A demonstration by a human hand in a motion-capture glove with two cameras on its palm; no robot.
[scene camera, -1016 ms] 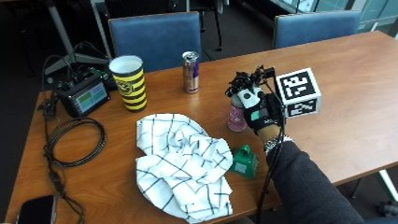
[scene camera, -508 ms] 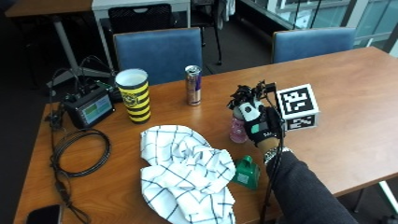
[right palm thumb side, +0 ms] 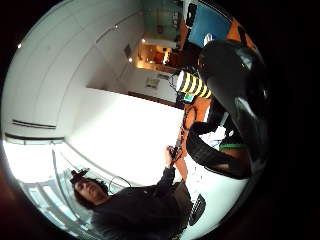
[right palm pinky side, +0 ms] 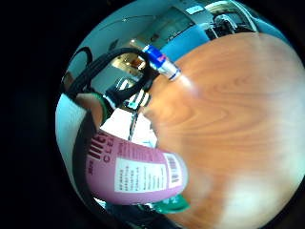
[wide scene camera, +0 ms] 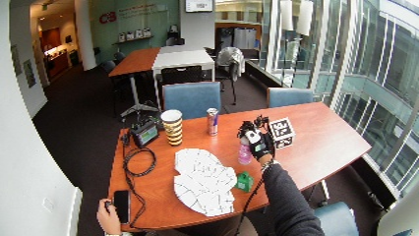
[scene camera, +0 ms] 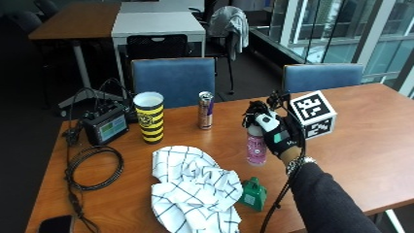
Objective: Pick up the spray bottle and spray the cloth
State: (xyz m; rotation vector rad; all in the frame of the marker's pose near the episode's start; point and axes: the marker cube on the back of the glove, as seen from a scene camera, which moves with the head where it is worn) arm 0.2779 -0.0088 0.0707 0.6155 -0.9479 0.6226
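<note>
**Bottle in the grip, cloth off to its side**

Outside view: the gloved right hand (scene camera: pixel 277 133) is wrapped round the top of the pink spray bottle (scene camera: pixel 256 148), which stands upright, its long axis vertical, with its base on or just above the bench (scene camera: pixel 362 121); I cannot tell which. The checked cloth (scene camera: pixel 193 187) lies crumpled on the bench on the side of the bottle away from the hand, towards the yellow-and-black cup (scene camera: pixel 150 117), and nearer the person. A small green object (scene camera: pixel 253 194) sits just beside the cloth's edge, between cloth and forearm. A drinks can (scene camera: pixel 205 110) stands farther back. As I judge it, the coming move turns on swinging the nozzle towards the cloth; which way the nozzle points now is hidden by the glove.

Wide outside view: the same layout from farther off, with bottle (wide scene camera: pixel 244 153) and cloth (wide scene camera: pixel 204 179) near but apart. It adds a bare hand (wide scene camera: pixel 108 212) holding a phone (wide scene camera: pixel 122 199) at the bench's near corner, well away from the task.

Little finger side palm view: the bottle's labelled pink body (right palm pinky side: pixel 136 174) fills the space close to the palm, with the can (right palm pinky side: pixel 161 62) lying across bare wood beyond. It does not show the nozzle either.

Thumb side palm view: a dark, glossy rounded shape sits close to the camera; the striped cup (right palm thumb side: pixel 192 84) shows beyond it. Nothing of the fingers' hold can be read here.
</note>
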